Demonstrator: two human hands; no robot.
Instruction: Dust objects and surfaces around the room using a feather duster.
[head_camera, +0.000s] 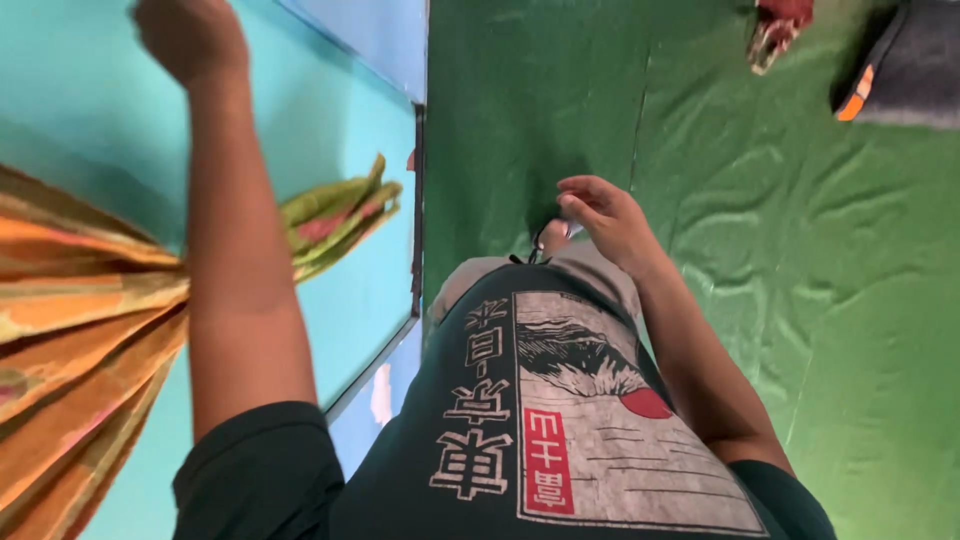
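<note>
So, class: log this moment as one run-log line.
left hand: raised, closed, by striped cloth | right hand: near waist, fingers curled, contents unclear | floor: green mat

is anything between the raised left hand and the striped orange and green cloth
Nothing visible does. The left hand is raised against the turquoise wall, fist closed, and the striped orange and green cloth hangs lower, partly behind the forearm. No contact between hand and cloth shows.

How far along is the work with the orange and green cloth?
Done: nothing looks finished; the cloth hangs bunched against the turquoise wall. In hand: left hand raised above it, blurred, grip unclear; right hand loosely open at the waist. Left: the cloth is gathered, not spread flat.
</note>
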